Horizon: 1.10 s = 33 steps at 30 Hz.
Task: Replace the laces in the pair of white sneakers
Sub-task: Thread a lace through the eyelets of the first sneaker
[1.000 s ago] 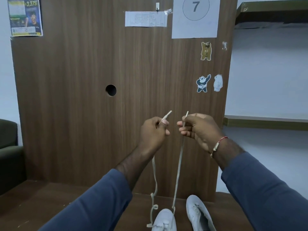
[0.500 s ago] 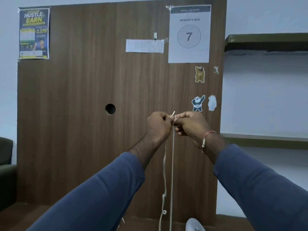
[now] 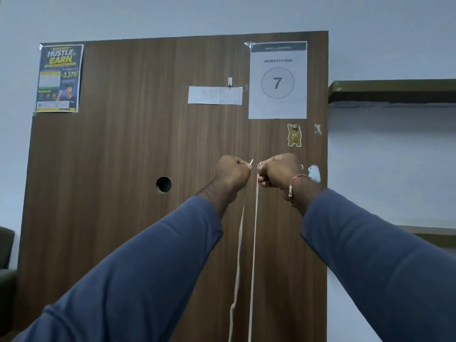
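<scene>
below, lace (image 3: pixel 254 243) strands hang from both raised hands.

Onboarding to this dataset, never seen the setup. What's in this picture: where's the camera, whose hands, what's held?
There is no machine: a person wears one camera on the head, so the picture looks out along both blue-sleeved arms. The left hand and right hand are raised in front of a wooden board. Each pinches one tip of a white lace, whose two strands hang down past the bottom edge. The sneakers and the work surface are out of view. A sheet reading Workstation 7 hangs on the board.
</scene>
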Tool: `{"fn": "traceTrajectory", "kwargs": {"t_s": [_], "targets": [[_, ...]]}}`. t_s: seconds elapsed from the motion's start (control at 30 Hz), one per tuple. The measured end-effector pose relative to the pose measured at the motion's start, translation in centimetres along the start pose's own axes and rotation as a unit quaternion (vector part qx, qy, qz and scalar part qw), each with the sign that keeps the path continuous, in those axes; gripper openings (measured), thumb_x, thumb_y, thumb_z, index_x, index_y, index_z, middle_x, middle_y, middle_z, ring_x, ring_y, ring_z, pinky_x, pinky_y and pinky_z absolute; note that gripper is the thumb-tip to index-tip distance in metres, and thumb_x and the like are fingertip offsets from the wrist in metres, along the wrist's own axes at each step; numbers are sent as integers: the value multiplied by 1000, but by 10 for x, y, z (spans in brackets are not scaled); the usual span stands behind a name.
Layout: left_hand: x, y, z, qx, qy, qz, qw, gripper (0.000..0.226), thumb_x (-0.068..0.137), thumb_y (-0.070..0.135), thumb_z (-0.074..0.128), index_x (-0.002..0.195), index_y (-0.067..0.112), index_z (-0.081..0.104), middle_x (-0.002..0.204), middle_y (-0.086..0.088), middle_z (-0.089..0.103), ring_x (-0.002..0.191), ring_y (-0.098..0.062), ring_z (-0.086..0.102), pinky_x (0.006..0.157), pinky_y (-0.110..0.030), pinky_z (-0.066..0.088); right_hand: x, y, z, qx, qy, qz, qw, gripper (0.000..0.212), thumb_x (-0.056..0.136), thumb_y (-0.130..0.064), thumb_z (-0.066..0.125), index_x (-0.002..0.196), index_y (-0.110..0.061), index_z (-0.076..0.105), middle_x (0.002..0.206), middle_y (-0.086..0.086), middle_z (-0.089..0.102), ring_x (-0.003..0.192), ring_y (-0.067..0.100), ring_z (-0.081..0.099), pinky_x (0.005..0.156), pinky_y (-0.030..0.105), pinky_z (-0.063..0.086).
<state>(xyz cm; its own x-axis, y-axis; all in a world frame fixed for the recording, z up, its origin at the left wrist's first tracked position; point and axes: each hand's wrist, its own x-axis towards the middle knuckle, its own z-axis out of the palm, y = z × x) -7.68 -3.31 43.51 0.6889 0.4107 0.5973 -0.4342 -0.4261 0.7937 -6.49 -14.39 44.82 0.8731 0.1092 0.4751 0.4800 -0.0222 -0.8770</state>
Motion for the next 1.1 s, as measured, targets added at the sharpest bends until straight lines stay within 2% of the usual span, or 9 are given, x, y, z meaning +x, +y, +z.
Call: {"fn": "traceTrajectory", "kwargs": {"t_s": [0.13,0.2,0.37,0.57,0.7,0.83,0.93,1.03,1.1], "targets": [[8,7,-4,-12,-4,11,1000,29,87,3,62,59,7,61,57,-6,56,47,-11,46,36,-16,32,4,-11,10,-14,-43,-3,999,26,94,10,52,70,1,55,59,12,50,35,12,47,37,19,44],[9,6,-6,-15,-6,20,1000,35,89,3,61,54,9,59,54,-5,55,46,-11,46,39,-19,34,9,-16,11,9,-36,-17,999,25,93,10,52,70,1,56,60,12,52,40,14,47,38,19,44],[11,10,-13,-18,-23,31,999,28,92,3,57,64,3,62,65,-13,61,58,-18,55,50,-28,43,14,-26,13,-18,-49,-29,998,23,91,13,52,72,4,60,59,12,54,42,14,49,42,19,47],[8,18,-17,-34,-26,4,999,25,93,0,52,70,0,64,67,-15,64,57,-20,61,63,-38,58,18,-28,12,-20,-57,-34,998,16,92,12,53,80,9,64,60,13,59,50,18,53,46,22,51],[3,22,-16,-30,-48,-3,998,21,93,1,52,79,-6,66,66,-15,64,56,-20,62,61,-34,58,19,-24,10,-2,-67,-35,997,21,89,14,55,72,7,63,57,12,60,50,18,56,50,24,54],[1,25,-23,1,-79,6,997,24,95,2,52,74,-2,63,71,-17,64,64,-25,64,57,-32,57,18,-22,5,9,-75,-34,997,9,87,15,57,84,13,65,63,16,63,51,20,60,55,28,58],[2,29,-28,29,-91,20,995,22,95,6,54,77,-1,64,76,-16,67,69,-25,67,64,-34,59,16,-27,3,-2,-79,-42,996,7,88,14,58,88,15,65,68,19,64,53,21,61,56,29,58],[8,40,-33,45,-75,44,995,19,94,11,57,81,0,66,81,-17,68,70,-22,66,65,-34,58,17,-42,3,-10,-62,-68,996,8,86,12,60,80,10,65,69,18,62,52,20,59,54,28,57],[13,51,-34,47,-57,67,995,19,94,12,58,86,-2,67,77,-14,64,66,-20,60,57,-29,53,17,-50,5,-11,-49,-85,995,17,90,9,57,74,3,62,64,14,56,51,19,52,49,25,51]]}}
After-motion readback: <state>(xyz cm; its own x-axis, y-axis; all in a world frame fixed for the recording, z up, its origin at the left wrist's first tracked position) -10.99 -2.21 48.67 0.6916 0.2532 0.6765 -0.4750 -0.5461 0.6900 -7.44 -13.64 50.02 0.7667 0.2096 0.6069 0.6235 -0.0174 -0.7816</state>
